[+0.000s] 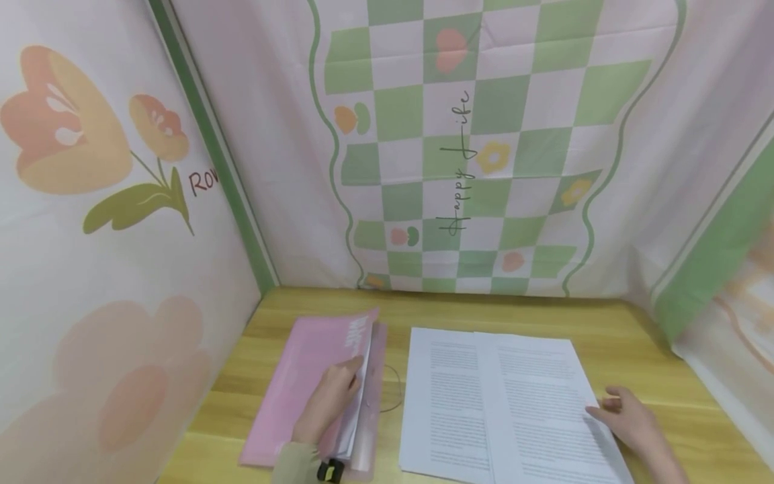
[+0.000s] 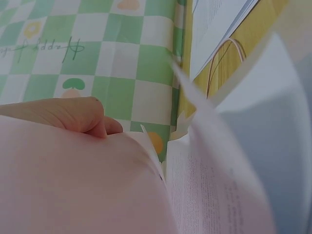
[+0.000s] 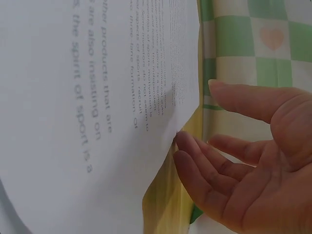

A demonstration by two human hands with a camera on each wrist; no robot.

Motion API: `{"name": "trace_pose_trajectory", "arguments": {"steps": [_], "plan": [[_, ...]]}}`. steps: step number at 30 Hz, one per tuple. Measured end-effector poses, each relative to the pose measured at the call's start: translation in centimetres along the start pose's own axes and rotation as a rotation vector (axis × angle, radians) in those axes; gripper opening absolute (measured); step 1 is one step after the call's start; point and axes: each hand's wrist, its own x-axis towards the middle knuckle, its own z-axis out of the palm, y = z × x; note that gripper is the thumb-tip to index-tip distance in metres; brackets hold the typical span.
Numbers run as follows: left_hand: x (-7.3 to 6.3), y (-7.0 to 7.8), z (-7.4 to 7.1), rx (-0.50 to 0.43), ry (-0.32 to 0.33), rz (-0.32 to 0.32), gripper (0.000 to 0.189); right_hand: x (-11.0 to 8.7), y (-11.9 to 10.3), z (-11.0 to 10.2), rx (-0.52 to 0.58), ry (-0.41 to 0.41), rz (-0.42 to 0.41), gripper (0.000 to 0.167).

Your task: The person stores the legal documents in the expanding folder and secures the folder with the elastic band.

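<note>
A pink document folder (image 1: 317,353) lies at the left of the wooden table, with printed sheets (image 2: 183,187) showing inside it. My left hand (image 1: 332,396) grips the free edge of its cover, and the left wrist view shows the fingers curled over that edge. Right of the folder, two printed pages (image 1: 538,396) lie side by side, partly overlapping. At their right edge is my right hand (image 1: 629,417), its thumb apart from the loosely bent fingers. In the right wrist view the fingertips (image 3: 185,141) are at the paper's edge; whether they touch it I cannot tell.
A thin cord loop (image 1: 396,390) sticks out from the folder's right side onto the wooden table (image 1: 218,403). Printed curtains (image 1: 290,168) hang behind the table and on both sides. A black band (image 1: 330,470) is on my left wrist.
</note>
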Motion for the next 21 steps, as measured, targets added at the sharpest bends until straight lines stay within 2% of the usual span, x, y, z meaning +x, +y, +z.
{"name": "trace_pose_trajectory", "arguments": {"steps": [10,21], "plan": [[-0.1,0.14,0.04,0.022,-0.006,-0.02,0.031,0.29,0.41,0.25,-0.027,0.0,0.004,0.078],[-0.14,0.28,0.03,0.015,-0.028,-0.048,0.041,0.67,-0.03,0.75,-0.125,-0.013,0.019,0.093]]}}
